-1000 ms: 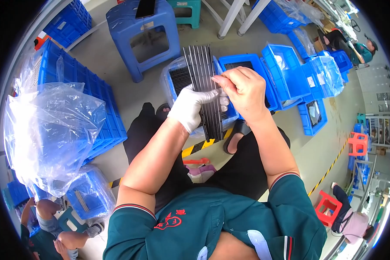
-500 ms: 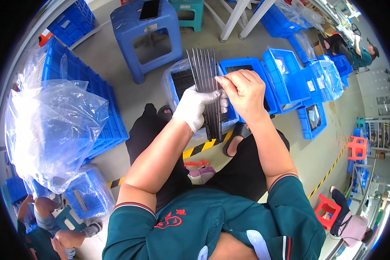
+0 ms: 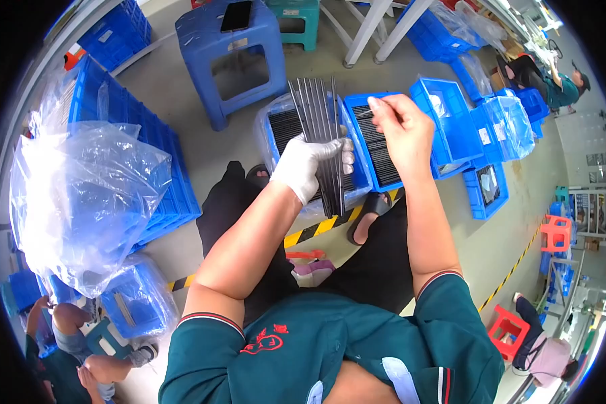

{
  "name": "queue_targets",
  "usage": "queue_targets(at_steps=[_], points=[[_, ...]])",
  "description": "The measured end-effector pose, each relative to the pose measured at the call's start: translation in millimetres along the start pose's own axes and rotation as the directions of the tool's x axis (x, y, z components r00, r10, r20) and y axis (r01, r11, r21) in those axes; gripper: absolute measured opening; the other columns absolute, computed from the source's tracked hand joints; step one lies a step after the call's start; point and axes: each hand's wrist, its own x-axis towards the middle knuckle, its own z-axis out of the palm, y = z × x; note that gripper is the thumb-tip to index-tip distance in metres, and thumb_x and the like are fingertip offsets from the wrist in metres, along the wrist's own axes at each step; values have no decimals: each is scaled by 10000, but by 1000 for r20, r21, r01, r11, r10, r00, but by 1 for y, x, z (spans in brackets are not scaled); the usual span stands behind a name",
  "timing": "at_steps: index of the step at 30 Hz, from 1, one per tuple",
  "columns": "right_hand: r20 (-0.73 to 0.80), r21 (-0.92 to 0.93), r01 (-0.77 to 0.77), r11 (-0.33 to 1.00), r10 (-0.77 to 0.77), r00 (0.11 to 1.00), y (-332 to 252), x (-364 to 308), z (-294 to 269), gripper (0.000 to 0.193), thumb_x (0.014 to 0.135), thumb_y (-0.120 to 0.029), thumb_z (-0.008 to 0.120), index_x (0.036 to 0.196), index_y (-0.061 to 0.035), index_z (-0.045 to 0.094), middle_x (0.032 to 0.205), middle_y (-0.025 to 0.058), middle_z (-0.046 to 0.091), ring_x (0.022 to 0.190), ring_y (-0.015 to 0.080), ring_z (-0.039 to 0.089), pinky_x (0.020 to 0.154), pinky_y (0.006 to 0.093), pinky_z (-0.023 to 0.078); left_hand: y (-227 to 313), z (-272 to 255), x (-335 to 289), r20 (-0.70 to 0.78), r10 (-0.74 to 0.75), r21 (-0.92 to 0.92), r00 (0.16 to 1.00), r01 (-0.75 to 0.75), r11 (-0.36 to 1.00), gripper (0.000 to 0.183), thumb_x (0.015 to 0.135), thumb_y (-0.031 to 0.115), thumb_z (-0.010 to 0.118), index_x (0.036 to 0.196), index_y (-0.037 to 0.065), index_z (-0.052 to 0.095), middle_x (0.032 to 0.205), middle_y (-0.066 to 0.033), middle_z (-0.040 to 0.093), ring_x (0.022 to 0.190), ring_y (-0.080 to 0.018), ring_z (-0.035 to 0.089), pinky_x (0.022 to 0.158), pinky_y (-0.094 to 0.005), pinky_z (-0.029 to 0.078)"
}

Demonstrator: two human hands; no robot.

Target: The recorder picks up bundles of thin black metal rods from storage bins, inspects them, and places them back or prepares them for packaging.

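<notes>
My left hand [image 3: 304, 164], in a whitish glove, is wrapped round a fanned bundle of long thin dark strips [image 3: 314, 108]. The strips stand nearly upright, their upper ends spread and their lower ends close together. My bare right hand [image 3: 405, 128] hovers to the right of the bundle, apart from it. Its thumb and forefinger are pinched together; whatever is between them is too small to name. Below my hands stand two blue bins, a plastic-lined one [image 3: 271, 144] behind the bundle and another [image 3: 350, 101] under my right hand. Both hold rows of dark strips.
A blue stool [image 3: 232, 44] with a dark phone [image 3: 236, 15] on it stands ahead. Stacked blue crates [image 3: 148, 145] with clear plastic film [image 3: 81, 195] are at left. More blue bins [image 3: 451, 114] stand at right. Other people sit farther off on both sides.
My right hand has moved right, away from the strips it was touching, uncovering the right bin's rows. My left hand still holds the bundle in nearly the same place.
</notes>
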Motion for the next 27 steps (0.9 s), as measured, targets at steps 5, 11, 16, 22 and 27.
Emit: queue_targets(at_steps=[5, 11, 16, 22, 27], points=[[574, 385, -609, 693, 337, 746, 30, 19, -13, 187, 866, -143, 643, 954, 19, 677, 684, 12, 594, 554, 66, 459, 499, 201, 351, 3, 6, -9, 45, -30, 47, 999, 28, 999, 240, 853, -15, 606, 1090, -46, 584, 889, -148, 662, 743, -245, 665, 678, -363, 568], [800, 393, -815, 426, 279, 532, 38, 24, -7, 139, 831, -92, 676, 910, 17, 641, 619, -12, 482, 501, 46, 373, 431, 192, 231, 1, 5, -10, 121, -145, 62, 982, 138, 988, 235, 841, -7, 621, 1071, -50, 596, 877, -147, 659, 742, -250, 664, 694, -365, 561], [778, 287, -759, 585, 320, 541, 35, 29, -4, 219, 823, -118, 704, 687, -59, 542, 590, -16, 473, 479, 42, 359, 430, 201, 242, -1, 7, -9, 80, -161, 129, 984, 150, 980, 266, 849, 13, 622, 1110, -29, 590, 934, -147, 664, 801, -262, 668, 731, -380, 565], [750, 239, -713, 660, 342, 567, 34, 28, 0, 269, 797, -158, 750, 651, -73, 540, 580, -1, 507, 483, 51, 411, 423, 204, 270, -5, 3, -7, 98, -170, 160, 981, 153, 975, 318, 848, 38, 637, 1158, -1, 580, 991, -133, 665, 867, -263, 670, 765, -394, 567], [636, 76, -588, 806, 415, 651, 14, 24, 2, 250, 776, -206, 775, 683, -70, 587, 576, -4, 541, 492, 47, 455, 428, 200, 326, -7, 5, -9, 38, -162, 201, 986, 151, 968, 321, 842, 28, 645, 1155, 1, 582, 987, -137, 664, 850, -256, 672, 749, -394, 575]])
